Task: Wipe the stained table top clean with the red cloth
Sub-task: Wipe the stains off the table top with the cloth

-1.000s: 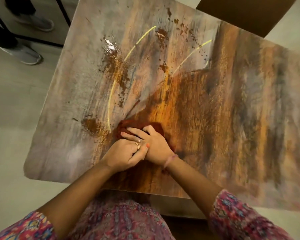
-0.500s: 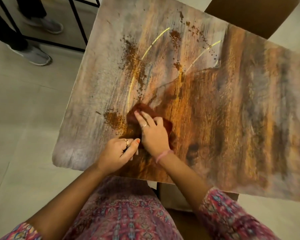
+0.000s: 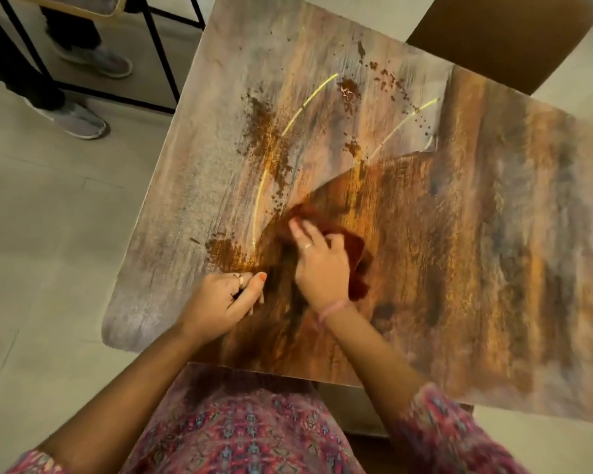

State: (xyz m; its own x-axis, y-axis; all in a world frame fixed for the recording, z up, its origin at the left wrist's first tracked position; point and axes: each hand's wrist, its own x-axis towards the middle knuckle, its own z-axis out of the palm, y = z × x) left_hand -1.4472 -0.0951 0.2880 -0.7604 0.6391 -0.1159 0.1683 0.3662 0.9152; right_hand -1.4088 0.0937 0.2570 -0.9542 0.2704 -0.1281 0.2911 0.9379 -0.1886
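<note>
Pressing red cloth [image 3: 355, 258], right hand [image 3: 319, 265] lies flat.

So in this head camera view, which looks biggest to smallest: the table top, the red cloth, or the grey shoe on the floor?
1. table top, by far the largest.
2. red cloth and grey shoe look alike; the right hand covers part of the cloth, so I won't rank them.
</note>
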